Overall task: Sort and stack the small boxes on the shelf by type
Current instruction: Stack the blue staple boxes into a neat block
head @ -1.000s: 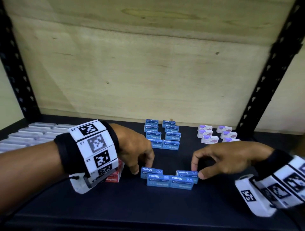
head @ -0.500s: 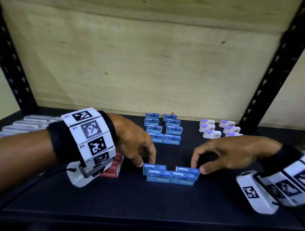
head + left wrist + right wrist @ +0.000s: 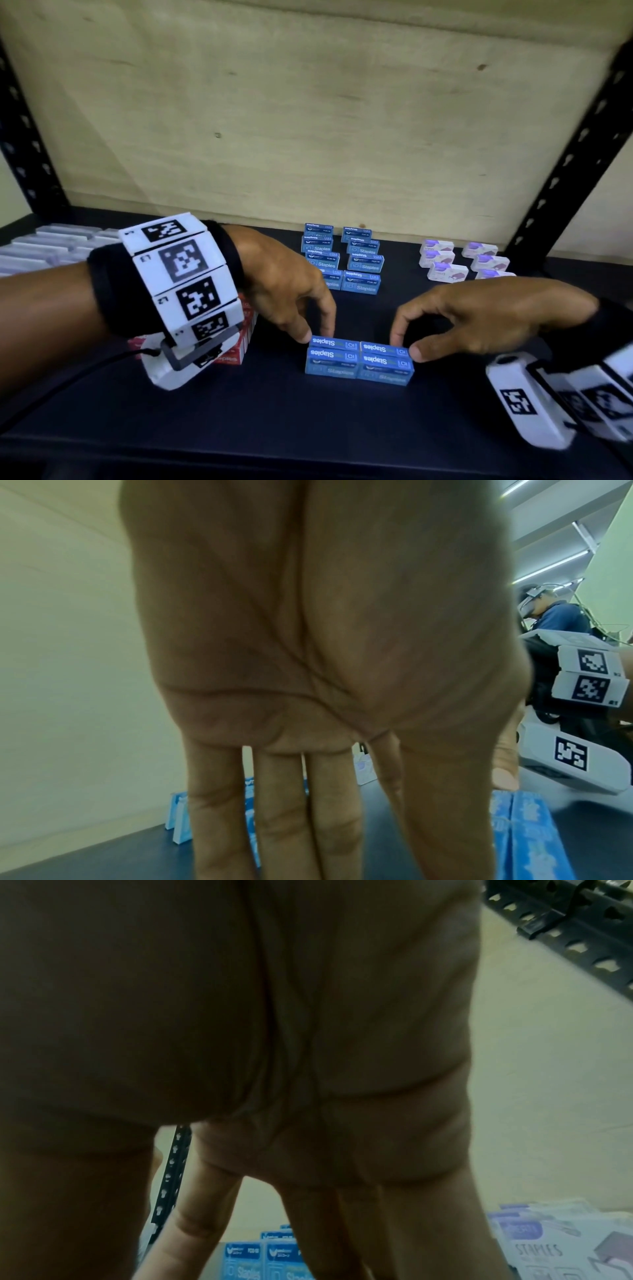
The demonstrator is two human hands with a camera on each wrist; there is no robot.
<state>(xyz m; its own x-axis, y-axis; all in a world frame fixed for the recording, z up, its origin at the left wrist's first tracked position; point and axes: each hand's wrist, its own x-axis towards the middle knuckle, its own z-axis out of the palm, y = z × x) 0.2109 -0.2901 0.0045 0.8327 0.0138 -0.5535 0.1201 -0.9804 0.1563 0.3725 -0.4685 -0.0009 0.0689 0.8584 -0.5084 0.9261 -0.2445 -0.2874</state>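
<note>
Four blue staple boxes (image 3: 359, 359) form a tight block near the front of the black shelf (image 3: 308, 431), two in front and two right behind. My left hand (image 3: 317, 337) pinches the left rear box (image 3: 331, 342), thumb at its left end and index finger at its back. My right hand (image 3: 407, 347) pinches the right rear box (image 3: 383, 348) between index finger and thumb. In the left wrist view the blue boxes (image 3: 527, 831) lie just below my thumb. The right wrist view is mostly palm.
Two rows of blue boxes (image 3: 344, 260) stand at the back centre, also seen as blue boxes (image 3: 260, 1259). White-and-purple boxes (image 3: 462, 262) sit at the back right. Red boxes (image 3: 239, 346) lie under my left wrist, grey flat boxes (image 3: 44, 246) far left. A black upright (image 3: 565, 171) stands on the right.
The two rear blue boxes, earlier spread apart and sticking out at each side, have been slid toward each other and now meet behind the front pair. Both hands came closer together.
</note>
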